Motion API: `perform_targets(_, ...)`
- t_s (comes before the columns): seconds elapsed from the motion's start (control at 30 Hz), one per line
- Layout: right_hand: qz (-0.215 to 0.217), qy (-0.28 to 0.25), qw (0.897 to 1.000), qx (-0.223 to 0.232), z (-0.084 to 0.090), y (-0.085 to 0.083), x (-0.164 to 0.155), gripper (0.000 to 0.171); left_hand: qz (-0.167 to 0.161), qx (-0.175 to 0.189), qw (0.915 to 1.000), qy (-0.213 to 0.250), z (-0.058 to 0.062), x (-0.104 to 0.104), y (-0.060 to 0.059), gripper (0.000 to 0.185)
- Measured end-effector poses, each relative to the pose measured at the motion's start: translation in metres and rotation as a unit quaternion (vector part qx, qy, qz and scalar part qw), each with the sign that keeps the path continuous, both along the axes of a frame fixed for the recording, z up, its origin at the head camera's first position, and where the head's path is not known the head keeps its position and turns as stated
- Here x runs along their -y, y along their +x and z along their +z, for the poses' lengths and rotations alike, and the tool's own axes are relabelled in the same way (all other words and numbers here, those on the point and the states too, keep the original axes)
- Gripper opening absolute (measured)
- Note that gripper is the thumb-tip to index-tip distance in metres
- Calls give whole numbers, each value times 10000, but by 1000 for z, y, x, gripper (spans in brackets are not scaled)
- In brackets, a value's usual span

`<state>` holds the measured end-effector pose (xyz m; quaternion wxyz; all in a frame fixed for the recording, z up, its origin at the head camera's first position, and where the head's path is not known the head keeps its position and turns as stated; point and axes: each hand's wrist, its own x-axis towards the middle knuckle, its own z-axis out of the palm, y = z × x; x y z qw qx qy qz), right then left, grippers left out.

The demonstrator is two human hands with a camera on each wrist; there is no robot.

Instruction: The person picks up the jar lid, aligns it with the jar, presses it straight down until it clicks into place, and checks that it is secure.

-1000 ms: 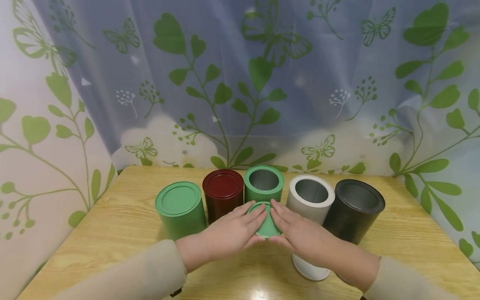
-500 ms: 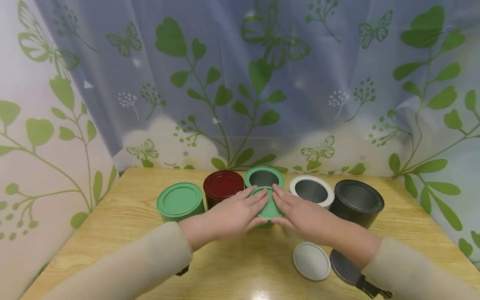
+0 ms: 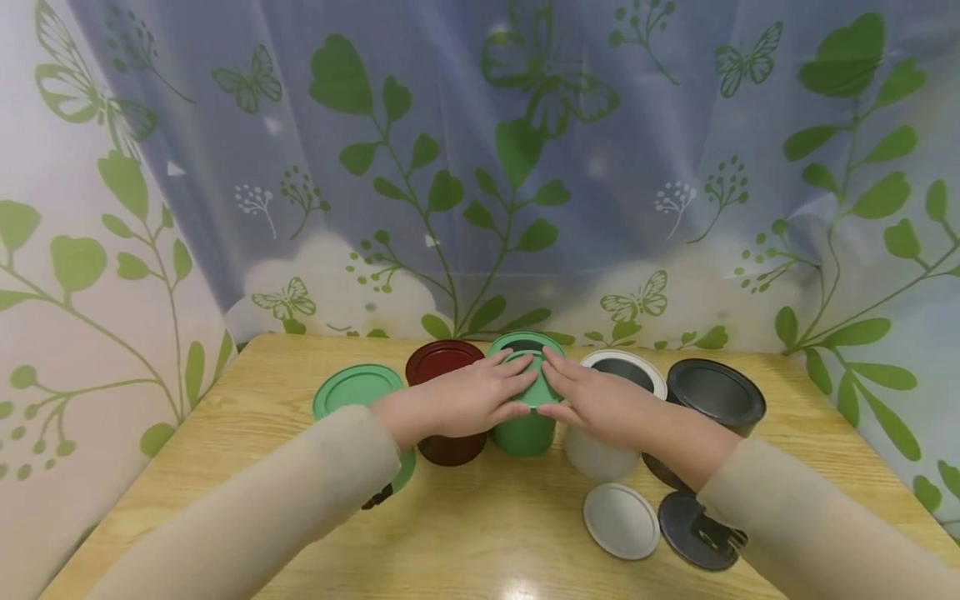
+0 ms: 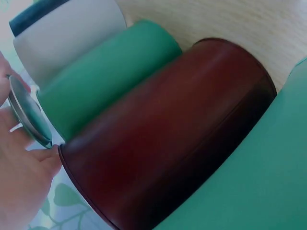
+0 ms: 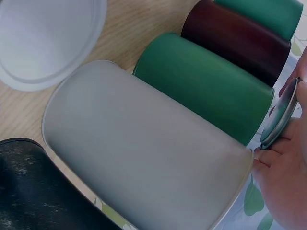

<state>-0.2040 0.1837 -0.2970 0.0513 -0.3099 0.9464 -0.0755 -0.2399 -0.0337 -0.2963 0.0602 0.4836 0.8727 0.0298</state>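
On the table, five tins stand in a row, two already lidded; I watch both hands bring a green lid over the open green tin at centre. My left hand and right hand each pinch the lid's rim between thumb and fingers, one per side, likely to keep it level above the mouth. The white tin and black tin stand open, their lids lying flat in front.

text: none readable | cans: plain, unlabelled as far as visible | curtain: pattern only
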Motion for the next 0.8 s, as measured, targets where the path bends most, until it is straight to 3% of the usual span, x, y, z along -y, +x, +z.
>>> perform_targets(0.53,-221,-43,9976,657,3,-28,2,72,463,1190,9918,-10,7,-9,-29,56)
perform_targets(0.8,-340,-48,9956,877,5,-37,5,71,765,1344,9879,67,6,-11,-36,50)
